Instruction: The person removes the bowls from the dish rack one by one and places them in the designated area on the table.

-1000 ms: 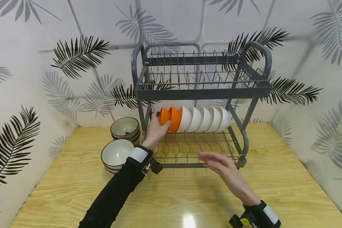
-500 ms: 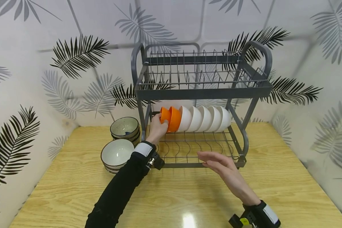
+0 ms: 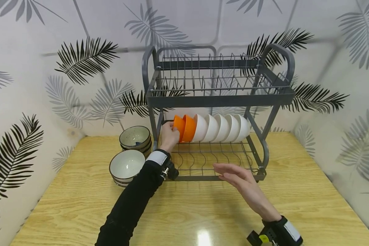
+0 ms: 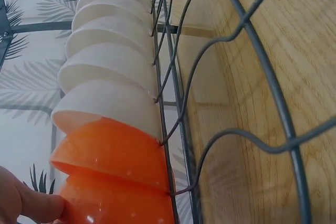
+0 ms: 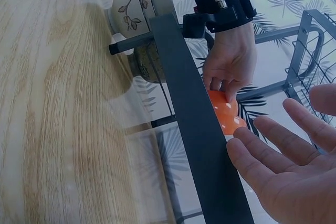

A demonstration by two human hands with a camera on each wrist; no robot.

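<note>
Two orange bowls (image 3: pixel 189 128) stand on edge at the left end of a row of several white bowls (image 3: pixel 222 128) on the rack's lower tier. My left hand (image 3: pixel 169 136) pinches the leftmost orange bowl (image 4: pixel 118 200); in the left wrist view the thumb touches its side, and the right wrist view shows the fingers curled at it. Part of this bowl is hidden by the hand. My right hand (image 3: pixel 241 184) holds nothing, its fingers extended just before the rack's front bar (image 5: pixel 194 124).
A two-tier dark grey dish rack (image 3: pixel 221 100) stands on the wooden table (image 3: pixel 184 212) against a leaf-patterned wall. Left of it are two stacks of bowls, a greenish speckled one (image 3: pixel 134 136) behind and a white-lined one (image 3: pixel 127 165) in front. Wire dividers (image 4: pixel 247 22) line the lower tier.
My left hand has shifted slightly right, its thumb drawing back from the second orange bowl toward the leftmost one. The leftmost orange bowl sits a little farther right. My right hand stays put.
</note>
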